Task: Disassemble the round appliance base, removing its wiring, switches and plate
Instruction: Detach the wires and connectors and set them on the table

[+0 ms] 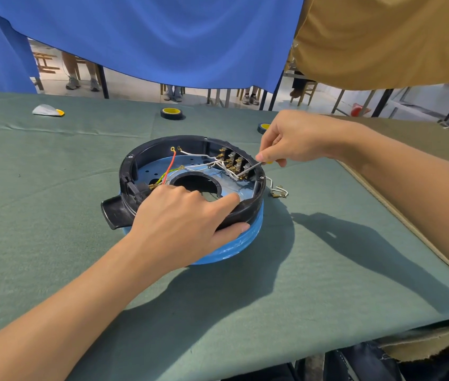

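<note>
- The green surface (80, 215) carries the round appliance base (146, 158) at its centre.
- The left grip (179, 224) clamps the base's rim at 6 o'clock, thumb outside.
- The right grip (297, 138) pinches a thin screwdriver (251, 168), tip at the switches (233, 160) at 2 o'clock.
- White wires (196, 154) trail from the switches.

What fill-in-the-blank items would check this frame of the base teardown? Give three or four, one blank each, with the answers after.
1. The left hand grips the rim of the round base, and that rim is coloured ___.
2. The right hand holds a thin tool with its tip at the row of ___ inside the base.
3. The loose wires lying on the cloth outside the base are ___.
4. The tape roll beyond the base has a ___ core.
Missing words: black; switches; white; yellow.
</note>
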The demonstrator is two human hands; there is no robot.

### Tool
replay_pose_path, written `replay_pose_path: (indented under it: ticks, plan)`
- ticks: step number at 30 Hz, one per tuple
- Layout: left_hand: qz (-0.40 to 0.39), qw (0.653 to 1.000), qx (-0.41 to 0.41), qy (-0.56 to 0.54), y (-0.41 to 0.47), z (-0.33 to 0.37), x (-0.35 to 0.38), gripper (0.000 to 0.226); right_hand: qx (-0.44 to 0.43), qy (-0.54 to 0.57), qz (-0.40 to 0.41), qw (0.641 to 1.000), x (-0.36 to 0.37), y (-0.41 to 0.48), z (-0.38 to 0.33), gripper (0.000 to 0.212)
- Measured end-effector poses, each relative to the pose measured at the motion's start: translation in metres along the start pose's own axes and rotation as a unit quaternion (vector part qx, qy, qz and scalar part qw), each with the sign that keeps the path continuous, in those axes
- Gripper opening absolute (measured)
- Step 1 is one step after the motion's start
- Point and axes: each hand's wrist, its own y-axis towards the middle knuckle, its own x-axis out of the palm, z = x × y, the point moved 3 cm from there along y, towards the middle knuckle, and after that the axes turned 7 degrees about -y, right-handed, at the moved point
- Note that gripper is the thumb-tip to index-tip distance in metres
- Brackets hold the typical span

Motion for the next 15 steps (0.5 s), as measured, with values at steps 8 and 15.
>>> replay_pose_path:
  ticks: [8, 15]
  plan:
    - [0.0, 1.0, 0.008, -0.011, -0.002, -0.005, -0.001, 0.055, -0.02, 0.067, 0.01, 0.997, -0.008, -0.005, 0.005, 0.023]
    - [-0.027, 0.999, 0.033, -0.026, -0.003, -0.015, -0.005, 0.051, -0.065, 0.172, -0.03, 0.983, -0.018, -0.021, 0.008, 0.022]
